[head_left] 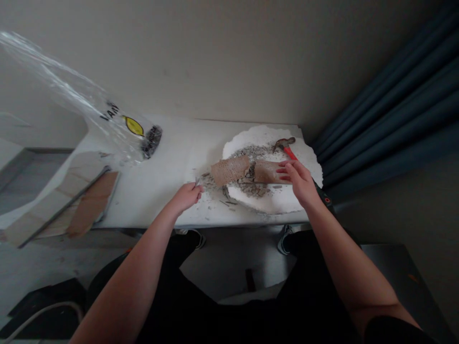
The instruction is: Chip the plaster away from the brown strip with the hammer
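A: Head view: how's the tan strip (266, 172) handle?
B: Probably light, stiff, brittle; take both long edges. It's under the right hand's (301, 183) spread fingers. Left hand (188, 196): fingers curled beside grey fragments (207, 180), can't tell if pinching.
A: Looks?
B: Flat, roughly rectangular, speckled.

Dim, greyish light, soft detail

- Tabletop (179, 143) is leaving a passage between plastic bag (124, 119) and white slab (287, 204).
- Brown strips (230, 170) are obstructing the slab's middle; hammer (286, 144), its far right.
- Wall (215, 62) is closing the far side; curtain (387, 114), the right.
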Motion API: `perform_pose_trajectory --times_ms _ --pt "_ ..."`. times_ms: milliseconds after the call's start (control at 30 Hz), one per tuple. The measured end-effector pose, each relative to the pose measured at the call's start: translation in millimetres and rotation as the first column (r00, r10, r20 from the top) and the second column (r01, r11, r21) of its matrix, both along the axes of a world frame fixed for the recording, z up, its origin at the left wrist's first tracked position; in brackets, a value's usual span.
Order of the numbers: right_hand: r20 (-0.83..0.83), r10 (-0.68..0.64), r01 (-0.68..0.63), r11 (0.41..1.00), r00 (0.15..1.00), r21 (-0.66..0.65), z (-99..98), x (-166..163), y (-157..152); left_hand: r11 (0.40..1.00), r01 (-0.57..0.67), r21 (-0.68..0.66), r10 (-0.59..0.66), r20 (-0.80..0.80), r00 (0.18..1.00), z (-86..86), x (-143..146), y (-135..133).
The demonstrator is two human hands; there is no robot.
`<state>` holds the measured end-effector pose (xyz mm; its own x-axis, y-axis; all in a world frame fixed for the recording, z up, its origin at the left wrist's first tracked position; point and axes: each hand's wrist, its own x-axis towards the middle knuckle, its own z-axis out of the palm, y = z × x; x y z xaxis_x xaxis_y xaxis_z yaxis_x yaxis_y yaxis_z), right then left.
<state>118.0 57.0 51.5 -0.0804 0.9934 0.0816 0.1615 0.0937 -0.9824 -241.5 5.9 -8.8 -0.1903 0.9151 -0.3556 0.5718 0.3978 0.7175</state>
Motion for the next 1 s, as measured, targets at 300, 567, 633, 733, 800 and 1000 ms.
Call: perform_pose_trajectory --times_ms 300,567,633,733,800,1000 --pt "0.139 -0.07 0.05 0.988 0.988 0.146 -10.0 15.5 10.9 0.887 0.292 -0.357 -0.454 -0.564 0.689 -40.8 30.4 0.8" --pt "0.265 -0.066 -0.003 0.968 0.962 0.253 -20.4 26.4 17.7 0.887 0.313 -0.34 -0.461 -0.607 0.647 -32.3 38.4 7.5" --pt "0.263 -0.072 0.001 0.965 0.962 0.261 -19.9 28.6 19.4 0.894 0.316 -0.319 -0.449 -0.619 0.644 -29.6 35.3 8.3" --pt "0.272 -0.066 -0.007 0.966 0.96 0.258 -18.6 30.4 19.7 0.894 0.32 -0.313 -0.447 -0.637 0.628 -25.4 30.8 9.9" --pt "0.278 -0.061 -0.014 0.966 0.959 0.259 -18.2 31.3 18.7 0.891 0.331 -0.312 -0.454 -0.644 0.616 -22.5 29.5 11.4" --pt "0.306 -0.064 -0.026 0.96 0.95 0.28 -18.9 32.6 16.2 0.888 0.377 -0.265 -0.456 -0.625 0.634 -19.1 34.0 14.2"
